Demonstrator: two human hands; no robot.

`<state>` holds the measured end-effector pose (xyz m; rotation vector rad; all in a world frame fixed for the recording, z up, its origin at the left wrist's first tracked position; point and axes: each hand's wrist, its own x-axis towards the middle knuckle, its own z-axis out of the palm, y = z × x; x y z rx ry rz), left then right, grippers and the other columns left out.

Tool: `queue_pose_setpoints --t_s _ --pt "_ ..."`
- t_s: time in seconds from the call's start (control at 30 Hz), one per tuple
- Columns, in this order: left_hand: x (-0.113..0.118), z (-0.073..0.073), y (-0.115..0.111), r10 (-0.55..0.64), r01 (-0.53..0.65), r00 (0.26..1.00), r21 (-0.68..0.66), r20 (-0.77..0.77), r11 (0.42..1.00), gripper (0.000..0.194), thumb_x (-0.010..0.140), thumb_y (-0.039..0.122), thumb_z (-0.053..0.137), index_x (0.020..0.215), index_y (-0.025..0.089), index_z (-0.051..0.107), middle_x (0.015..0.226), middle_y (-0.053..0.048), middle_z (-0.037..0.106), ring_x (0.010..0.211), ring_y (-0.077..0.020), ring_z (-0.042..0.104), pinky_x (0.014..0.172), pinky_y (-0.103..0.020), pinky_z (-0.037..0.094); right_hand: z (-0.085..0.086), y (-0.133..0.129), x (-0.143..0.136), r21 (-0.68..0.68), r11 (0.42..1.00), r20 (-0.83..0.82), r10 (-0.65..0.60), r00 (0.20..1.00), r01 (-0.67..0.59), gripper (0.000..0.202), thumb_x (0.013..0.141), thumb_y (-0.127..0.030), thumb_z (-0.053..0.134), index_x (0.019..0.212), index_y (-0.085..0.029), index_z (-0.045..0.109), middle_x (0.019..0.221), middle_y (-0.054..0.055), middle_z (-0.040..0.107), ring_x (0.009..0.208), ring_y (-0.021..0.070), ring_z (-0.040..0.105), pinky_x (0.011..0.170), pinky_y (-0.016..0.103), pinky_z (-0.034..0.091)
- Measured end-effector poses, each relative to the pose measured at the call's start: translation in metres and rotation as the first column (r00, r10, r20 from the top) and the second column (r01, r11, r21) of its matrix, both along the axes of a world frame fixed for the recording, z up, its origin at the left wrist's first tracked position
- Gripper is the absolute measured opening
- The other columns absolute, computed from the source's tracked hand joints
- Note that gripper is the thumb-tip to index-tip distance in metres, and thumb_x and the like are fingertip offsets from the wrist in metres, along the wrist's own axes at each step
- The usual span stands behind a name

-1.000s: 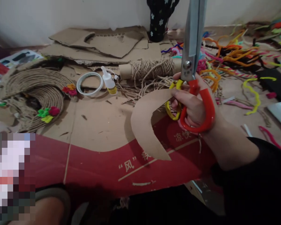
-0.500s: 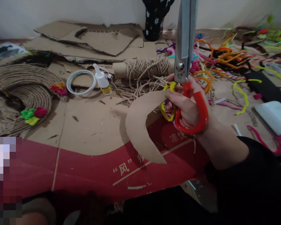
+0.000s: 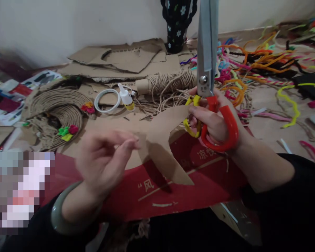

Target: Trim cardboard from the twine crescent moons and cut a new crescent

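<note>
My right hand (image 3: 215,120) is closed around the handles of the scissors (image 3: 207,75), one red and one yellow, with the blades pointing up. Its thumb and finger also pinch the upper tip of a crescent-shaped cardboard piece (image 3: 161,131). That piece hangs over a red-printed cardboard sheet (image 3: 115,201) with Chinese characters. My left hand (image 3: 105,157), a green bangle (image 3: 59,210) on its wrist, is raised just left of the crescent. Thumb and fingertips there are pressed together in a pinch, slightly blurred; whether anything sits between them I cannot make out.
Behind lie a twine roll (image 3: 170,82), a glue bottle (image 3: 126,98), a tape ring (image 3: 96,101) and cardboard scraps (image 3: 120,71). A twine-covered curved piece (image 3: 46,99) with pompoms is at left. Coloured pipe cleaners (image 3: 262,63) spread right. A black flowered vase (image 3: 177,33) stands by the wall.
My left hand has come into view from the lower left, up beside the cardboard crescent. The view has turned left. My right hand keeps its hold on the scissors and crescent.
</note>
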<state>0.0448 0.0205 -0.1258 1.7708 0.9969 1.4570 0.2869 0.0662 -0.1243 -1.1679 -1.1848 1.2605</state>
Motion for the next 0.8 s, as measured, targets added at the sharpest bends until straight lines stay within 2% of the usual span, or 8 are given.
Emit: queue_pose_setpoints --t_s 0.1,0.17,0.23,0.33,0.4,0.5,0.6,0.8 --pt "-0.001 -0.011 0.017 0.124 -0.11 0.989 0.158 -0.084 0.981 0.01 0.087 0.031 0.073 0.083 0.024 0.066 0.101 -0.002 0.077 0.098 -0.019 0.072 0.092 -0.037 0.057 0.0 -0.005 0.001 0.054 0.996 -0.006 0.067 0.998 -0.066 0.026 0.085 -0.018 0.063 0.104 -0.033 0.058 0.072 -0.005 0.049 0.054 0.0122 0.05 0.05 0.029 0.047" --pt "-0.001 -0.017 0.028 0.109 -0.102 0.987 0.061 -0.116 0.993 0.015 0.089 0.038 0.07 0.091 0.023 0.071 0.121 -0.006 0.073 0.109 -0.0212 0.07 0.09 -0.035 0.058 0.0 -0.009 0.0 0.075 0.99 0.016 0.114 0.993 -0.115 0.026 0.085 -0.02 0.063 0.105 -0.034 0.057 0.071 -0.004 0.05 0.056 0.0135 0.051 0.052 0.03 0.048" --pt "0.0 -0.02 0.034 -0.054 0.047 0.998 -0.208 -0.024 0.977 0.037 0.08 0.039 0.079 0.112 0.024 0.068 0.105 -0.005 0.076 0.089 -0.018 0.074 0.071 -0.027 0.059 0.001 -0.013 0.0 0.08 0.985 0.076 0.144 0.987 -0.15 0.025 0.084 -0.025 0.064 0.106 -0.034 0.057 0.075 -0.004 0.053 0.057 0.0144 0.053 0.052 0.031 0.048" --pt "0.003 -0.017 0.032 -0.302 0.362 0.931 -0.618 0.205 0.698 0.062 0.07 0.032 0.086 0.126 0.023 0.061 0.075 0.001 0.073 0.063 -0.0144 0.071 0.058 -0.022 0.055 0.003 -0.018 -0.002 0.114 0.979 0.181 0.147 0.973 -0.169 0.029 0.077 -0.029 0.069 0.105 -0.032 0.059 0.077 -0.004 0.055 0.056 0.0131 0.052 0.052 0.03 0.045" --pt "0.007 -0.012 0.027 -0.382 0.488 0.866 -0.717 0.324 0.498 0.053 0.069 0.027 0.087 0.117 0.02 0.066 0.079 -0.001 0.075 0.067 -0.0158 0.072 0.062 -0.024 0.058 0.003 -0.02 -0.004 0.131 0.973 0.243 0.154 0.958 -0.189 0.029 0.076 -0.032 0.069 0.104 -0.031 0.061 0.079 -0.003 0.056 0.057 0.0124 0.052 0.052 0.029 0.045" --pt "0.011 -0.005 0.02 -0.452 0.534 0.819 -0.759 0.354 0.374 0.028 0.072 0.024 0.083 0.097 0.017 0.073 0.086 -0.004 0.078 0.074 -0.0166 0.073 0.066 -0.025 0.058 0.003 -0.022 -0.006 0.17 0.962 0.305 0.154 0.94 -0.213 0.026 0.078 -0.035 0.068 0.103 -0.031 0.062 0.081 -0.002 0.06 0.06 0.0131 0.053 0.055 0.03 0.047" --pt "0.006 -0.003 0.019 -0.453 0.506 0.837 -0.749 0.307 0.427 0.02 0.072 0.027 0.084 0.087 0.016 0.075 0.079 -0.003 0.077 0.068 -0.0164 0.071 0.063 -0.026 0.058 0.004 -0.02 -0.006 0.207 0.956 0.276 0.148 0.95 -0.21 0.028 0.076 -0.035 0.071 0.101 -0.03 0.059 0.075 -0.004 0.058 0.06 0.0144 0.053 0.058 0.031 0.049" --pt "-0.015 -0.001 0.028 -0.29 0.412 0.904 -0.463 0.313 0.785 0.023 0.068 0.034 0.088 0.081 0.022 0.074 0.077 -0.003 0.078 0.069 -0.0196 0.073 0.067 -0.033 0.061 0.006 -0.011 0.008 0.284 0.915 0.387 0.163 0.908 -0.286 0.034 0.076 -0.042 0.075 0.106 -0.033 0.062 0.085 -0.001 0.059 0.07 0.0175 0.058 0.067 0.034 0.053"
